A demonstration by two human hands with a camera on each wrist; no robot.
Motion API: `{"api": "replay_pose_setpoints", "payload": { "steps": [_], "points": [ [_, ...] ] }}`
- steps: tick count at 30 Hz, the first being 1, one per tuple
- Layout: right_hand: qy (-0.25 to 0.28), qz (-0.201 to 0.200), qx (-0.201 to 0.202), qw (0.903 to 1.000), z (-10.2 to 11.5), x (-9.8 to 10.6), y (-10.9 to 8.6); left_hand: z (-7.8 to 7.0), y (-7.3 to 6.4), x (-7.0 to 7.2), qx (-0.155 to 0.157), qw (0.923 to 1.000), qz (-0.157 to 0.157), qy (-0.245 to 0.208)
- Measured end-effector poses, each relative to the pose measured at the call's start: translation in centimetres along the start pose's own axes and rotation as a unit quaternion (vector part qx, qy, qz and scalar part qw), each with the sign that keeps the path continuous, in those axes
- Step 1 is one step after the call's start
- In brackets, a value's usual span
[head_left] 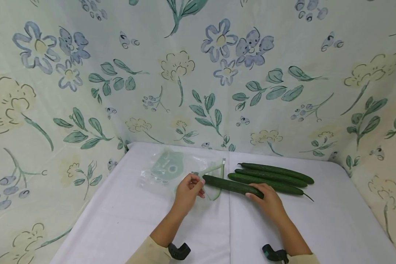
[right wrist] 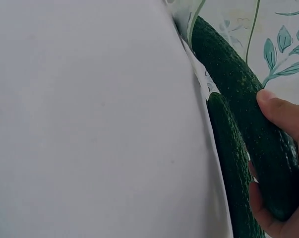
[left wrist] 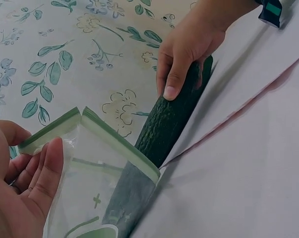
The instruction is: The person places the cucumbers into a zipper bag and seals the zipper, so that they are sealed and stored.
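Note:
My right hand (head_left: 267, 200) grips a dark green cucumber (head_left: 232, 185) near its right end. The cucumber's other end lies inside the mouth of a clear zip bag (left wrist: 85, 188) with a green-edged opening, as the left wrist view shows. With thumb and fingers, my left hand (head_left: 188, 192) pinches the bag's rim at one side, holding the mouth apart. The bag's printed green body (head_left: 166, 167) spreads over the table to the left. In the right wrist view the thumb (right wrist: 283, 111) presses along the held cucumber (right wrist: 243, 99).
Several more cucumbers (head_left: 274, 178) lie side by side on the right of the white-covered table (head_left: 125, 227). A floral curtain (head_left: 198, 73) rises behind the table and at both sides. A seam (head_left: 230, 220) runs down the cloth.

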State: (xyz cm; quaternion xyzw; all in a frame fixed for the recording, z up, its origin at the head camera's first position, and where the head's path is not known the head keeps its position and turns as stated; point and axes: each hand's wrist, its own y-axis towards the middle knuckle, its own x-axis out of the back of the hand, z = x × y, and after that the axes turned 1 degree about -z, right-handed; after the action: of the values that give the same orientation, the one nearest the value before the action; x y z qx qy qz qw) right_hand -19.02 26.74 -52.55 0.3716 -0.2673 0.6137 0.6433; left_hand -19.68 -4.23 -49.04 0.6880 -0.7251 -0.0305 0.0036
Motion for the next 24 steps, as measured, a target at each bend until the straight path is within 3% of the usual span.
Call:
{"api": "replay_pose_setpoints", "payload": {
  "steps": [6,16,24],
  "points": [
    [-0.006,-0.005,-0.005,1.0000,0.3,-0.3,0.1,-0.3,-0.1,0.1,-0.020,0.9997,0.005,-0.013],
    [0.047,0.069,-0.052,0.9952,-0.7,0.6,0.2,-0.3,-0.1,0.1,-0.010,0.9998,0.007,-0.015],
    [0.073,0.091,-0.045,0.9921,-1.7,1.1,-0.2,-0.5,-0.2,0.0,-0.009,0.9995,0.011,-0.027]
  ]
}}
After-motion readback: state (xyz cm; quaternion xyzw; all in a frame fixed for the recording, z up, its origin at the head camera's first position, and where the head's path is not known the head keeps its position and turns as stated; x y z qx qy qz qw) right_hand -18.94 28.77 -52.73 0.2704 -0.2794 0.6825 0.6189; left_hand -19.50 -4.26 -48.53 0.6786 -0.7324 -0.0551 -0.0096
